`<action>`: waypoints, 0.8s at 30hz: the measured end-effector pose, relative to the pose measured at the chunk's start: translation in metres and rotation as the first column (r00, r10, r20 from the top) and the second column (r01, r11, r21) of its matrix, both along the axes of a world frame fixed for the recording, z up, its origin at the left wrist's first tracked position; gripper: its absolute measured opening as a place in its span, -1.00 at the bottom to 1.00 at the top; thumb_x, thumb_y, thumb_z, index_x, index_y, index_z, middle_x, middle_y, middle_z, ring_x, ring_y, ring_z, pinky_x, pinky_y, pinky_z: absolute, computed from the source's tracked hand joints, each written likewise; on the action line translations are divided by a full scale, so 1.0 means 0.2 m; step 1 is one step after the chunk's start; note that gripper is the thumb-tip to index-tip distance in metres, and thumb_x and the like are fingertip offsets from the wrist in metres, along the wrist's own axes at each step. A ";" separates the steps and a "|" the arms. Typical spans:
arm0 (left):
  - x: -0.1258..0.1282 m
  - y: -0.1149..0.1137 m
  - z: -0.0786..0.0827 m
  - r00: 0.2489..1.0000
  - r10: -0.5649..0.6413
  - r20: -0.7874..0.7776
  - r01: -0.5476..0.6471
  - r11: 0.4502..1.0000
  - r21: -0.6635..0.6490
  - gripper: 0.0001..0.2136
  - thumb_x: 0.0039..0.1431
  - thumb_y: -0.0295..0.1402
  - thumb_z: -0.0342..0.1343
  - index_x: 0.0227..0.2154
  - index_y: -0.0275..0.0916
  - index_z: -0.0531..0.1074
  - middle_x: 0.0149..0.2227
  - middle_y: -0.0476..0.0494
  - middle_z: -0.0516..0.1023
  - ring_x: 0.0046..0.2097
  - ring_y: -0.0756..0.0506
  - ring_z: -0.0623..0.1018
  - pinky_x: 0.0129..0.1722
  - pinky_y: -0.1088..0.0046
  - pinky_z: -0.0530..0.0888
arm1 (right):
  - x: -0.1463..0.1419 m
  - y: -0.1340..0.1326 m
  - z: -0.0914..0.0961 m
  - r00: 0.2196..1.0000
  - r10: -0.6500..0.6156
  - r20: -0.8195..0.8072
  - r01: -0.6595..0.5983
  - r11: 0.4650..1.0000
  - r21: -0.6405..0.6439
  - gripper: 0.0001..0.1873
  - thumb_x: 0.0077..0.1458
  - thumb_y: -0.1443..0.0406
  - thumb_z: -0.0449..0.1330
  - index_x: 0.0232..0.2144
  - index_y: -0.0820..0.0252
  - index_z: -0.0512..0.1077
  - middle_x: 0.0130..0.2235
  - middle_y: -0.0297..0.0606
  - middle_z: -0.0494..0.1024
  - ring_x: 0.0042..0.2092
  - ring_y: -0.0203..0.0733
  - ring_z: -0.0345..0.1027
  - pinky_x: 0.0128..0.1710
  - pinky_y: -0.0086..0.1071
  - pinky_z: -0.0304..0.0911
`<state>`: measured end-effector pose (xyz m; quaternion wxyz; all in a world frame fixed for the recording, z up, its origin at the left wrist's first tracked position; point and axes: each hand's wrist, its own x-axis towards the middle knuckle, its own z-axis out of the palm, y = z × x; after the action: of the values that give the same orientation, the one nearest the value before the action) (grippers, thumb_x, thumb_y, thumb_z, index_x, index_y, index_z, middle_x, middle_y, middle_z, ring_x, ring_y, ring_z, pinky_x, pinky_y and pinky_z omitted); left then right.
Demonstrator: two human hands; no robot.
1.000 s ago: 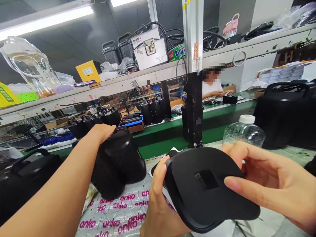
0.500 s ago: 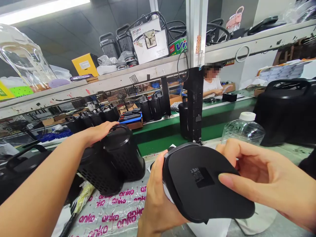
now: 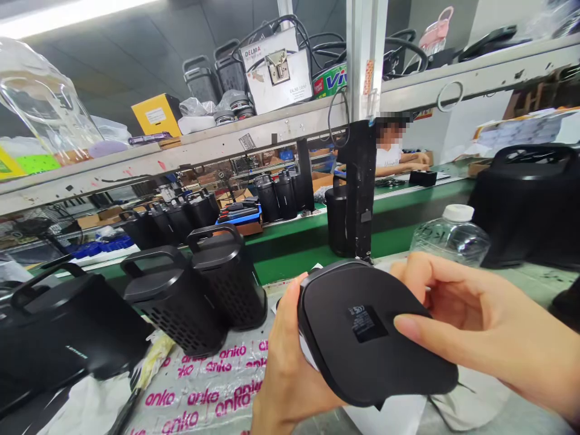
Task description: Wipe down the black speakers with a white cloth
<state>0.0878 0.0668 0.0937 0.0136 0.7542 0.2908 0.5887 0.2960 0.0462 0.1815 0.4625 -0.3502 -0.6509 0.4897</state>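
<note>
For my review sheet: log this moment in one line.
left hand: holds black unit | right hand: holds it too | label up

Head view, close, forward-down

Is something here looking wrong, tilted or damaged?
Nothing is clearly damaged. The two black grilled units lean together, tilted on the crumpled printed plastic sheet. Both hands hold a black base.

Two hands, the left hand (image 3: 290, 374) and the right hand (image 3: 489, 338), held one black rounded cover (image 3: 371, 338) at the lower centre. Two black mesh units with handles (image 3: 199, 290) stood left of centre. One clear plastic bottle (image 3: 451, 238) stood at the right. One seated co-worker (image 3: 394, 158) showed at the upper centre.
</note>
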 end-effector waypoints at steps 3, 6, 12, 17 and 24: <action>-0.03 0.01 0.03 0.998 0.024 -0.050 -0.022 0.999 0.042 0.03 0.06 0.11 0.28 0.41 -0.11 -0.22 0.18 -0.40 0.28 0.07 -0.33 0.48 0.10 -0.01 0.46 | 0.01 0.00 -0.01 1.000 -0.017 0.009 0.017 1.000 0.014 -0.61 -0.08 0.23 0.36 -0.42 0.21 0.18 -0.44 -0.37 0.20 -0.48 -0.39 0.17 -0.56 -0.55 0.26; -0.05 0.03 0.05 0.997 0.034 -0.070 -0.030 0.998 0.061 0.02 0.08 0.12 0.26 0.41 -0.12 -0.24 0.18 -0.39 0.27 0.06 -0.29 0.48 0.12 0.05 0.45 | 0.01 0.00 -0.01 1.000 -0.003 0.006 0.003 0.999 0.038 -0.61 -0.09 0.25 0.36 -0.44 0.21 0.17 -0.46 -0.38 0.20 -0.51 -0.39 0.15 -0.60 -0.56 0.23; -0.04 0.02 0.01 0.999 -0.042 -0.012 0.043 0.999 0.024 0.02 0.07 0.01 0.32 0.40 -0.10 -0.22 0.23 -0.38 0.20 0.17 -0.32 0.39 0.19 0.02 0.39 | 0.01 0.01 -0.02 1.000 0.000 -0.010 0.000 1.000 0.011 -0.64 -0.08 0.26 0.36 -0.41 0.19 0.20 -0.45 -0.37 0.20 -0.49 -0.38 0.14 -0.58 -0.56 0.21; -0.04 0.03 0.01 1.000 -0.015 -0.027 0.016 0.999 0.041 0.00 0.09 0.02 0.31 0.40 -0.09 -0.23 0.24 -0.32 0.20 0.16 -0.27 0.40 0.19 0.10 0.40 | 0.02 0.00 -0.02 1.000 -0.002 0.016 0.002 1.000 0.020 -0.63 -0.08 0.25 0.36 -0.41 0.19 0.19 -0.45 -0.37 0.19 -0.49 -0.37 0.13 -0.59 -0.56 0.20; -0.04 0.04 -0.01 0.995 -0.098 -0.001 0.098 0.995 -0.017 0.12 -0.07 -0.13 0.44 0.40 -0.01 -0.25 0.30 -0.28 0.12 0.23 -0.42 0.28 0.22 -0.09 0.36 | 0.01 0.01 -0.01 1.000 -0.002 0.006 0.002 1.000 0.030 -0.62 -0.08 0.25 0.36 -0.42 0.20 0.19 -0.46 -0.37 0.17 -0.50 -0.39 0.12 -0.58 -0.58 0.20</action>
<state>0.0801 0.0748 0.0908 0.0486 0.7679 0.2582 0.5842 0.2979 0.0480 0.1794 0.4661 -0.3454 -0.6592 0.4784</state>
